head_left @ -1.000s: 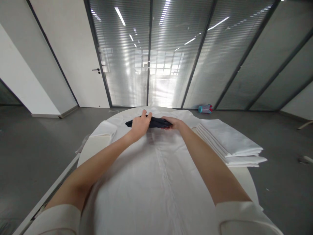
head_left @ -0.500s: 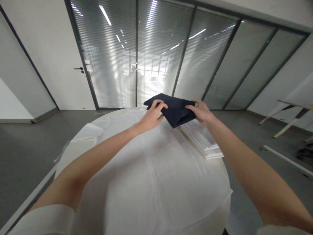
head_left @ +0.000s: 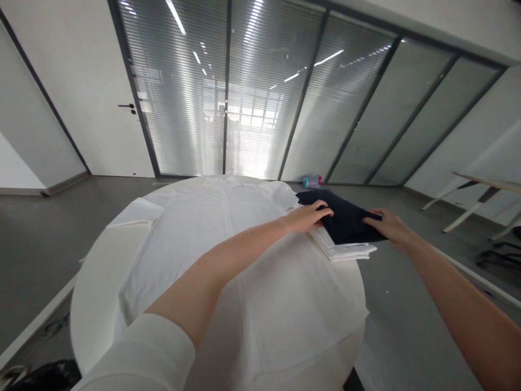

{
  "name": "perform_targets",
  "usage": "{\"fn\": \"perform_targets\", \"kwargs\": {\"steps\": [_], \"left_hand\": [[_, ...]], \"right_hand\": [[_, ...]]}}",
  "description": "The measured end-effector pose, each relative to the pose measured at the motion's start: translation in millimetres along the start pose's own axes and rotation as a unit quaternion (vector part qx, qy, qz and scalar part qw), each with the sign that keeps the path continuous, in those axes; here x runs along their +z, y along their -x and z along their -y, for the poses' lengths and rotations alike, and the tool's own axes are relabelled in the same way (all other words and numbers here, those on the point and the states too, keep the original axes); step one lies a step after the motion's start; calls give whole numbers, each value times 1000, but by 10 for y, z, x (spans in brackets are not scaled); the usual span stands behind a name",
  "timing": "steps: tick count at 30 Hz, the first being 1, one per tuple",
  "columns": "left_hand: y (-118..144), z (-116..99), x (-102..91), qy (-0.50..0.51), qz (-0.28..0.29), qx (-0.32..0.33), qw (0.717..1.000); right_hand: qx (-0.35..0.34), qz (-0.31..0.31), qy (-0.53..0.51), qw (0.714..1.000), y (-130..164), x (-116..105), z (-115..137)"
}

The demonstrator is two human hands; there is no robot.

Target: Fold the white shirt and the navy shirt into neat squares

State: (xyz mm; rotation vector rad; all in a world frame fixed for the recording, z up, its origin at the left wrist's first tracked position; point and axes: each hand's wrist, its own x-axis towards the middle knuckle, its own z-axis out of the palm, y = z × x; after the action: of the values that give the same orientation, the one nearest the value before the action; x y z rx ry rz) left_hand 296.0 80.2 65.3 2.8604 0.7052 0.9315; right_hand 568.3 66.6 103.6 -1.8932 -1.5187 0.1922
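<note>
The middle of the round surface [head_left: 97, 271] lies open under a flat white shirt [head_left: 228, 239], so a hand can sweep across it freely. At the right edge, the stack of folded white cloths [head_left: 345, 251] rises under a dark folded cloth [head_left: 345, 222], blocking that side. A folded white piece [head_left: 136, 213] occupies the far left rim.

Bare forearms, white sleeve [head_left: 150, 353] pushed up above the left elbow

One head-worn camera looks forward and down across the round table [head_left: 97, 282], near, glass wall [head_left: 252, 108] at 12 o'clock.
</note>
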Motion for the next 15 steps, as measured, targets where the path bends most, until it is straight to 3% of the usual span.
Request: {"fn": "perform_targets", "kwargs": {"steps": [3, 7, 10, 12, 13, 15], "left_hand": [[132, 18, 89, -12, 6, -9, 1000], [147, -82, -40, 0, -23, -32, 999], [55, -193, -86, -28, -133, -87, 987], [-6, -227, -30, -29, -177, -121, 976], [-23, -225, 20, -15, -174, -143, 974], [-17, -187, 135, 41, -112, -197, 973]], "right_hand": [[22, 48, 96, 994, -52, 23, 46], [-163, -11, 125, 979, -228, 28, 488], [-273, 25, 104, 956, -401, 207, 839], [-274, 91, 123, 949, -495, 417, 951], [-258, 126, 139, 948, -526, 534, 959], [-225, 172, 159, 946, -554, 757, 896]]}}
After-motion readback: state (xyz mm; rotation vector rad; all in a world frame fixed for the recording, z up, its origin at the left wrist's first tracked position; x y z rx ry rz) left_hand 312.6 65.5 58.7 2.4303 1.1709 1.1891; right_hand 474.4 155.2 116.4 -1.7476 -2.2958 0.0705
